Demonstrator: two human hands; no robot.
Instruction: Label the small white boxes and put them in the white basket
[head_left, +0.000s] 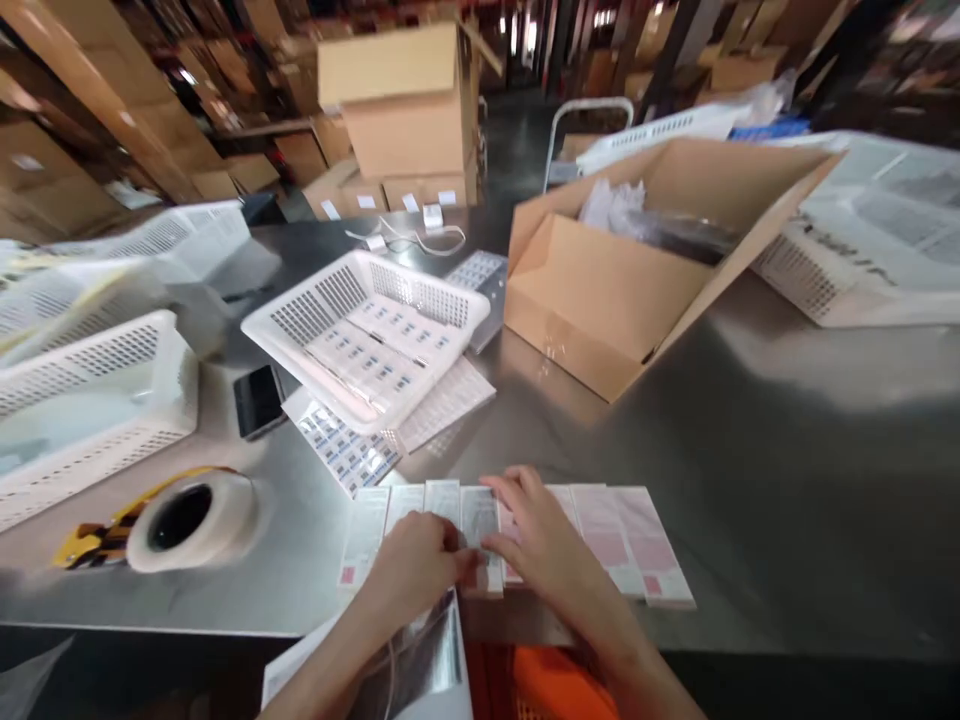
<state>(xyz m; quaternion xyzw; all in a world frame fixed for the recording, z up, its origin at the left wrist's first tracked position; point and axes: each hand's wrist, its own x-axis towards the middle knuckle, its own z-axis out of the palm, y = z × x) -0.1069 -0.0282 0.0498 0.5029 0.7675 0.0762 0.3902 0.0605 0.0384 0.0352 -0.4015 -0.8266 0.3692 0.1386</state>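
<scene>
In the head view, a row of flat packets [600, 530] lies side by side on the near edge of the table [787, 480]. The left hand [416, 565] and right hand [536, 540] rest on the row's middle, fingers loosely curled, pressing packets without gripping. A tape roll [187, 520] sits left; a basket [367, 335] stands beyond.

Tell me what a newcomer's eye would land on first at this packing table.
First, both hands at the near edge: the left hand and right hand rest on a row of small flat packets laid side by side on the metal table. Behind them, a tilted white basket holds label sheets, with an open cardboard box to its right. A tape roll lies at the left.
</scene>
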